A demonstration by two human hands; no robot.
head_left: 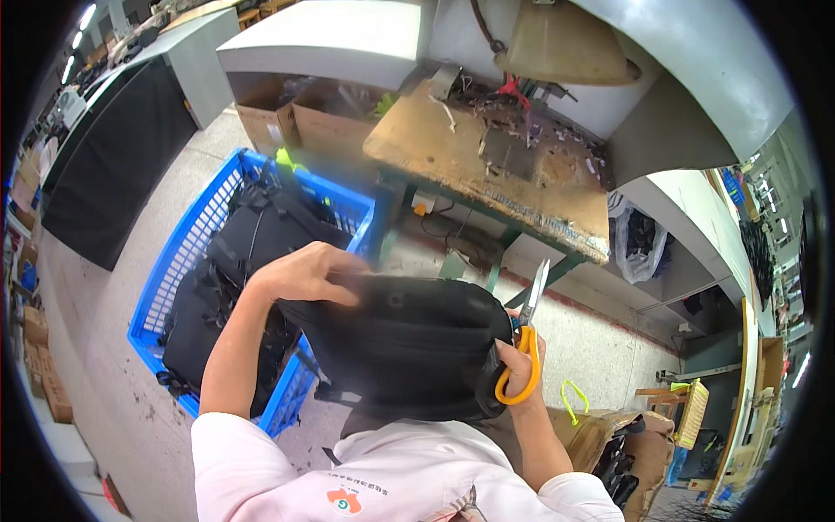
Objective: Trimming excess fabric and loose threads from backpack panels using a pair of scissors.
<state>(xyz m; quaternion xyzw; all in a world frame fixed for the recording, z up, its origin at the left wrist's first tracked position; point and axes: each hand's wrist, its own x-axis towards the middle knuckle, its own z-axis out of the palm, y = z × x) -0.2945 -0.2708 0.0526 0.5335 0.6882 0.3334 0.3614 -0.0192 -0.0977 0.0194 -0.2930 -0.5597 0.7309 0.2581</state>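
Note:
A black fabric bag [400, 348] lies across my front, held up near my lap. My left hand [304, 277] is at its upper left edge, with the thumb over the near face; the fingertips are smeared by motion. At the bag's right end, my right hand [524, 370] is closed around a pair of scissors [527, 348] with yellow-orange handles, and its thumb presses on the bag's edge. The scissors' blades point up and away from me. What the fingers behind the bag touch is hidden.
A blue plastic crate [165, 283] full of black bags [252, 235] stands at the left. Ahead is a worn wooden bench [426, 130] littered with scraps, beside cardboard boxes [330, 126]. An open carton [648, 439] sits at the lower right, near a yellow-green strap [574, 402].

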